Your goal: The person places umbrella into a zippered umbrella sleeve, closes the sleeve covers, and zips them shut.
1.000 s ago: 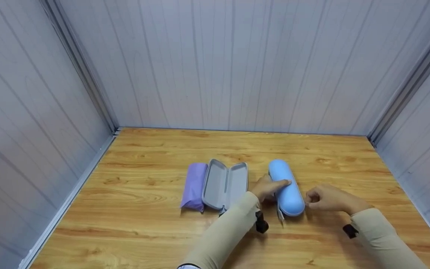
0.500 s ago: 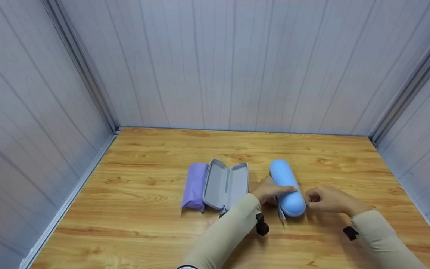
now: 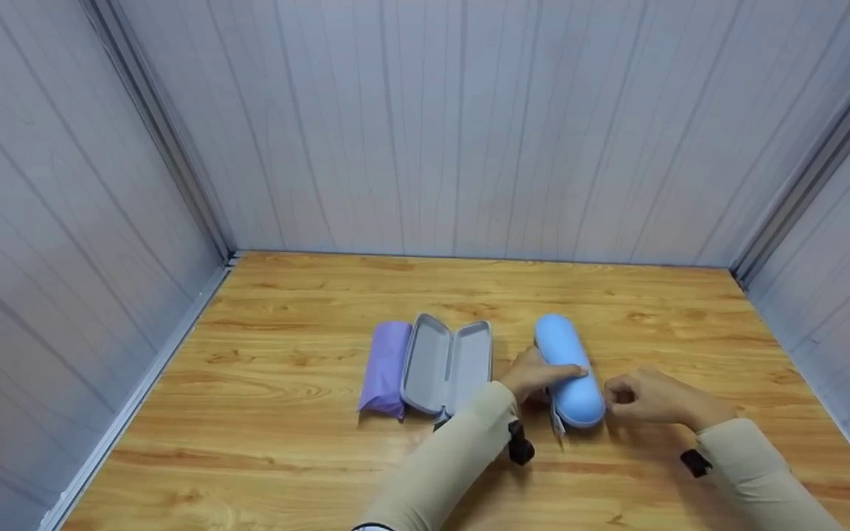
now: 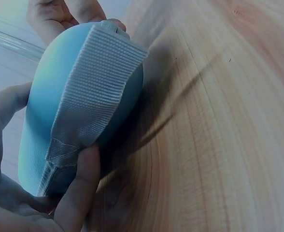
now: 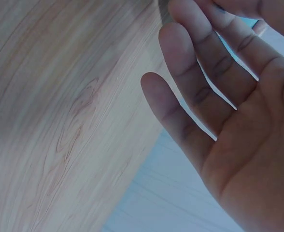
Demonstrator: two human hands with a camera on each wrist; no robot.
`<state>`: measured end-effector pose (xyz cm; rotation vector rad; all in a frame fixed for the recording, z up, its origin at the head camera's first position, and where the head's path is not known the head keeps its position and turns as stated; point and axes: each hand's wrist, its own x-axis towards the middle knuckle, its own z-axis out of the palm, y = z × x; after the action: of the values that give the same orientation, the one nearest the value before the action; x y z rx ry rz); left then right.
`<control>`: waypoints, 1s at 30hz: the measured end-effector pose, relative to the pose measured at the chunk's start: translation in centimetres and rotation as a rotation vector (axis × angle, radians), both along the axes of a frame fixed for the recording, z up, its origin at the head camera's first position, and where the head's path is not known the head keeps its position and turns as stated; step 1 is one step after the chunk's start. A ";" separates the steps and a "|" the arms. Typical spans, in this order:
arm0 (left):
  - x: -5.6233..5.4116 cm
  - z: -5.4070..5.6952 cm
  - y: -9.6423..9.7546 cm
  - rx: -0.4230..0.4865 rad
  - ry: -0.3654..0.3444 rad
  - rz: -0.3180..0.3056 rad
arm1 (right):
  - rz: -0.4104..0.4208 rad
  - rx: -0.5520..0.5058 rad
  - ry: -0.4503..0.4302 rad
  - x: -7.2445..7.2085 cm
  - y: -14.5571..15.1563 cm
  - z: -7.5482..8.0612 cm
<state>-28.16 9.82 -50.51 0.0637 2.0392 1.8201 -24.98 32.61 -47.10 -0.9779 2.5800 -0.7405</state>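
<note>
A light blue zippered glasses case lies on the wooden table. My left hand grips its left side, thumb across the top. In the left wrist view, a grey woven fabric tab stands out from the case's edge, with a left fingertip at its lower end. At the near right end is my right hand, thumb and index pinched together at the zipper pull, which the fingers mostly cover. The right wrist view shows that hand's other fingers loosely bent, holding nothing.
An unfolded grey hard case lies left of the left hand, its near end partly behind the left sleeve. Against it rests a purple case. White panel walls enclose the table at the back and sides.
My left thumb has slid slightly right across the top of the blue case, and the case has shifted a touch to the right. The right hand stays nearly still at its end.
</note>
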 end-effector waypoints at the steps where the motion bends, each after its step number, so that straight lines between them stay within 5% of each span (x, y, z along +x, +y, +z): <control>1: 0.0 0.0 0.0 0.001 -0.001 0.003 | 0.007 -0.005 -0.008 0.1 0.0 0.0; 7: -0.1 -0.2 0.3 -0.003 -0.008 0.038 | 0.021 -0.007 -0.068 0.2 0.0 -0.1; 30: 0.1 0.0 0.4 0.012 0.003 0.046 | 0.072 0.028 -0.049 0.8 -0.8 0.9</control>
<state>-28.05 10.24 -50.48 0.0229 2.0479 1.8607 -24.18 31.85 -46.17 -1.0254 2.4919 -0.6983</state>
